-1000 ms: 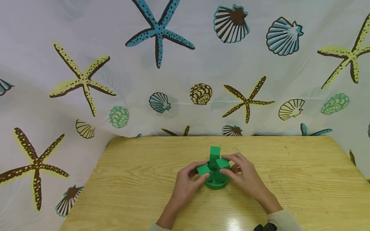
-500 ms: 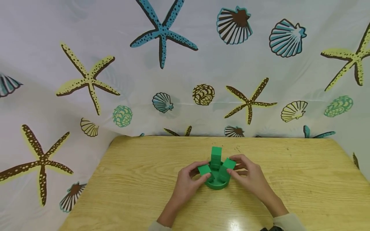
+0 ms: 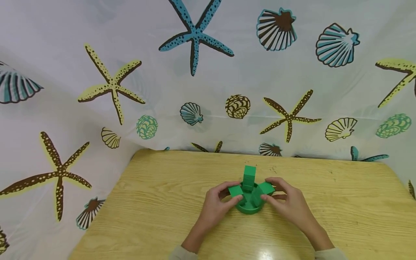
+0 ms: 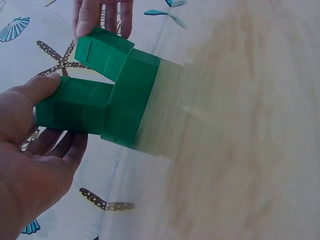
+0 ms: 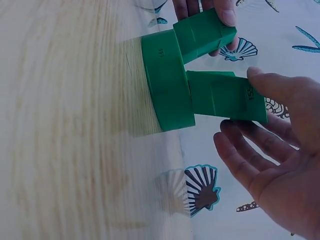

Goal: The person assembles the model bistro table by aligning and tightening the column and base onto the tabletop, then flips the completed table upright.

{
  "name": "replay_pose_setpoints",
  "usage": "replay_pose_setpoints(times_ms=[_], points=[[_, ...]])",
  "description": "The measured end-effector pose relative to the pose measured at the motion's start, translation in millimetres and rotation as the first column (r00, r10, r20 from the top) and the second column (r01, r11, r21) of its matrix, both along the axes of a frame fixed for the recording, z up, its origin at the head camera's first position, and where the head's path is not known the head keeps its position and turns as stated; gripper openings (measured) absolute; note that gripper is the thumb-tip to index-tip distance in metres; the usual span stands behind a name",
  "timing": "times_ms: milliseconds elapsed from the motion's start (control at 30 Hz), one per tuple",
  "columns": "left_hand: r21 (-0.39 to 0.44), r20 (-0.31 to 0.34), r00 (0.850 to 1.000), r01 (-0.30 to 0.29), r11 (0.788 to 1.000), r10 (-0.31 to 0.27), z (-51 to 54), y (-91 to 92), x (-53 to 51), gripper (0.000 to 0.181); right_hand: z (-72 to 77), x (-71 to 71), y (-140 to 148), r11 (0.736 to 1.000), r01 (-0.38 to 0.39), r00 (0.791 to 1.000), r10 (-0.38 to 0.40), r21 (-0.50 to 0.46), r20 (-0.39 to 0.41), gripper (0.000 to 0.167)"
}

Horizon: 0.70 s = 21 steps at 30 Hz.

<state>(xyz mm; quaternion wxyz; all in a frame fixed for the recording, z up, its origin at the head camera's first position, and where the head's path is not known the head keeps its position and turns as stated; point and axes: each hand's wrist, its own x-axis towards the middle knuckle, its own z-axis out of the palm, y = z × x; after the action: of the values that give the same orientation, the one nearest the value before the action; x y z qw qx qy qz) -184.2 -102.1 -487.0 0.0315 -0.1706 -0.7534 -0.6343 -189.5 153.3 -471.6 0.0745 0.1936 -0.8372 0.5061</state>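
Note:
A green round base (image 3: 249,210) stands on the wooden table, with three square-topped green blocks rising from it. My left hand (image 3: 213,206) pinches the left block (image 3: 235,191) between thumb and fingers. On the other side my right hand (image 3: 295,206) pinches the right block (image 3: 265,188), which leans outward from the base. The back block (image 3: 249,177) stands upright, and neither hand touches it. In the left wrist view the base (image 4: 131,100) sits flat on the table. Raised marks show on the right block (image 5: 230,97) in the right wrist view.
The wooden table (image 3: 156,202) reaches out on both sides of the base. Behind it and to the left hangs a white cloth (image 3: 214,79) printed with starfish and shells.
The right block has moved outward to the right and tilted, with my right hand holding it. My left hand keeps its hold on the left block. The whole head view has shifted slightly.

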Motion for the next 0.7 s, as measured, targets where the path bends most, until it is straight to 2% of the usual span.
replay_pose_setpoints(times_ms=[367,700], points=[[-0.001,-0.01,1.0,-0.005,1.0,0.005,0.2,-0.7,0.1,0.042,0.4,3.4,0.2,0.994,-0.033,0.999,0.035,-0.106,0.014,0.041],[-0.003,-0.017,1.0,-0.01,1.0,0.01,-2.5,0.0,-0.8,0.043,-4.9,4.9,-1.5,0.992,-0.119,0.991,0.117,-0.031,-0.067,0.053]])
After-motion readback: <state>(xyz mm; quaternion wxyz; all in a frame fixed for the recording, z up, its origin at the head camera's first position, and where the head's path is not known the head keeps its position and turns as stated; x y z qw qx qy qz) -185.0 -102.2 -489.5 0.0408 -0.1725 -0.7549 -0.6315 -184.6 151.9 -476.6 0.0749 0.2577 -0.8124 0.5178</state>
